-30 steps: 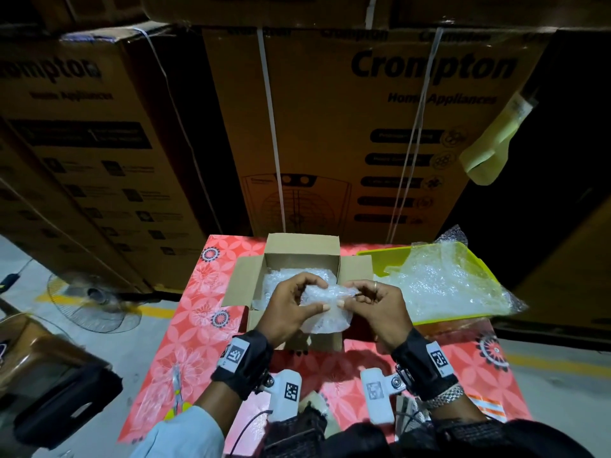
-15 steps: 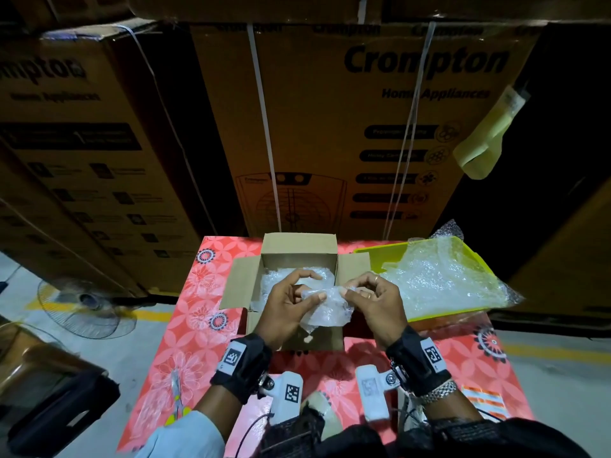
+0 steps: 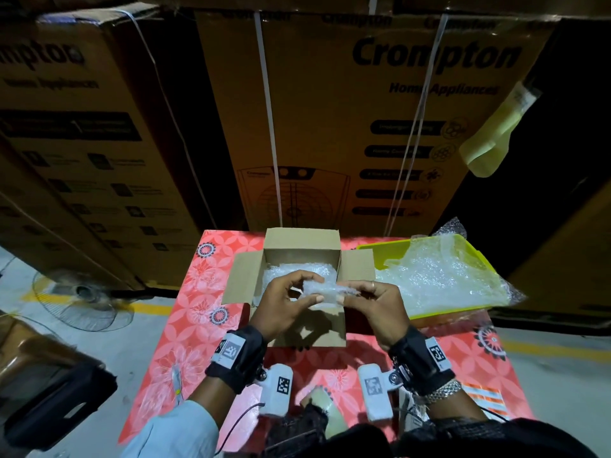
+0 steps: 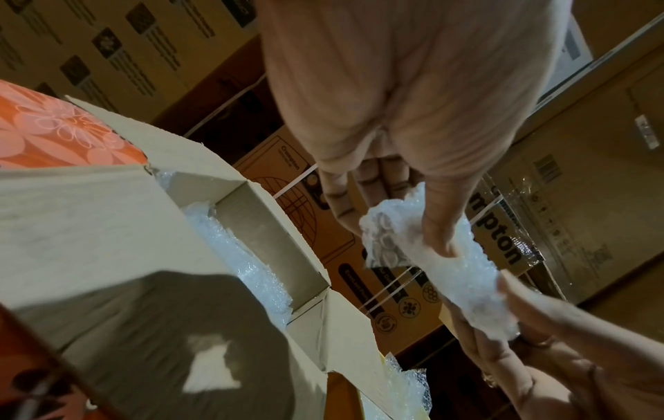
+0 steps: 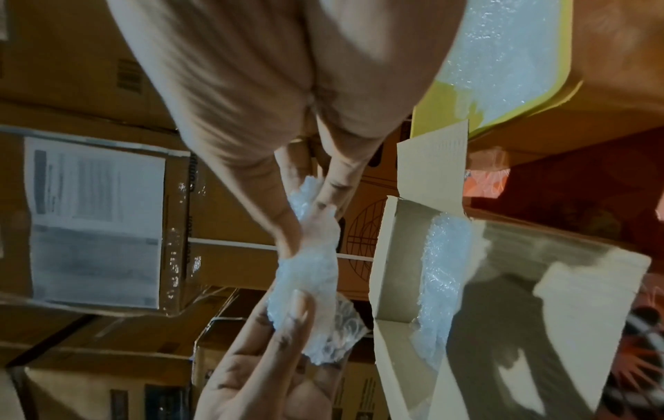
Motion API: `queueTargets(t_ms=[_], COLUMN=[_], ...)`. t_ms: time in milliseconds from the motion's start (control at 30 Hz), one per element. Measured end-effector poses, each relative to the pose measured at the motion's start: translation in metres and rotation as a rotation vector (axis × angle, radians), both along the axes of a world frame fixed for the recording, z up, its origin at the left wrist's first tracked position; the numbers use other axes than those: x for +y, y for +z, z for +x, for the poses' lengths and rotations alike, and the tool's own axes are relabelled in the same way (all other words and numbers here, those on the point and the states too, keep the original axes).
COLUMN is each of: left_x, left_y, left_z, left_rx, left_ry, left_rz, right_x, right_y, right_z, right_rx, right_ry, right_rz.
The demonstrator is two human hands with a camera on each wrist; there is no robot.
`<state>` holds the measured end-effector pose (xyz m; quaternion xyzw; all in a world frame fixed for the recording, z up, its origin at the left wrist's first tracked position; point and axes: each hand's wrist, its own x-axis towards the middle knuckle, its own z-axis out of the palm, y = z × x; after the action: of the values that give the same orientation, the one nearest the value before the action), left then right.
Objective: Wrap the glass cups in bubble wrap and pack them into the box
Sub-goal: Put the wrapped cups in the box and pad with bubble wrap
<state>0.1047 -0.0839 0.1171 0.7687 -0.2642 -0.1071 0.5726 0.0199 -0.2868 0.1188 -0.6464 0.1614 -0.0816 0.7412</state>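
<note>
Swung the wrapped bundle from a drooping lump, as seen a second back, to a level roll stretched between both hands. Raised it slightly as well, clear of the near wall of the box. Judged this as the wrap already closed round a cup, with the ends being twisted or tucked. Left only the lowering into the box for this piece.

Pinched the 9 o'clock end with the left hand, thumb beneath and fingers curled over the top, grip closed on the plastic. Pinched the 3 o'clock end with the right hand in the same way, fingertips bunched tight on the tail of the wrap.

Held it in the air above the open box at the middle of the worktop, toward the box's 6 o'clock side, touching neither cardboard nor lining.

Looked cloudy white and lumpy from both wrist views, fat in the middle, crumpled and frayed at each end. Could not make out the glass through the layers.

Saw more bubble wrap lying inside the box. Could not tell whether as padding or as packed cups. Noted at the box's 3 o'clock a yellow tray carrying a loose sheet for further wrapping.
</note>
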Motion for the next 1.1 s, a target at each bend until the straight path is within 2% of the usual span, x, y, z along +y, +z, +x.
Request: queueTargets(t_ms=[167,333,500,633,733,900,1033,1100], left_x=[0.003,0.009,0.022,0.035,0.038,0.037,0.032,0.028], left_y=[-0.002,-0.004,-0.009,-0.020,-0.030,-0.043,-0.050,-0.056], left_z=[0.001,0.001,-0.004,-0.004,0.003,0.038,0.073,0.086], left_rx=[-0.011,0.182,0.211,0.295,0.329,0.209,0.016,-0.024], left_ry=[0.075,0.026,-0.107,-0.075,-0.043,0.021,-0.006,-0.035], left_rz=[-0.024,-0.135,-0.120,-0.099,-0.065,0.088,0.355,0.538], right_x=[0.004,0.016,0.022,0.024,0.020,0.017,0.020,0.022], right_y=[-0.006,-0.005,-0.013,-0.021,-0.023,-0.025,-0.039,-0.056], right_z=[0.005,0.007,0.004,0.001,0.011,0.046,0.076,0.087], right_rx=[-0.034,0.019,0.030,0.131,0.125,0.110,0.041,0.104], right_ry=[0.006,0.021,0.051,0.070,0.117,0.239,0.338,0.432], right_rz=[-0.142,-0.027,-0.172,-0.121,-0.252,-0.499,-0.698,-0.812])
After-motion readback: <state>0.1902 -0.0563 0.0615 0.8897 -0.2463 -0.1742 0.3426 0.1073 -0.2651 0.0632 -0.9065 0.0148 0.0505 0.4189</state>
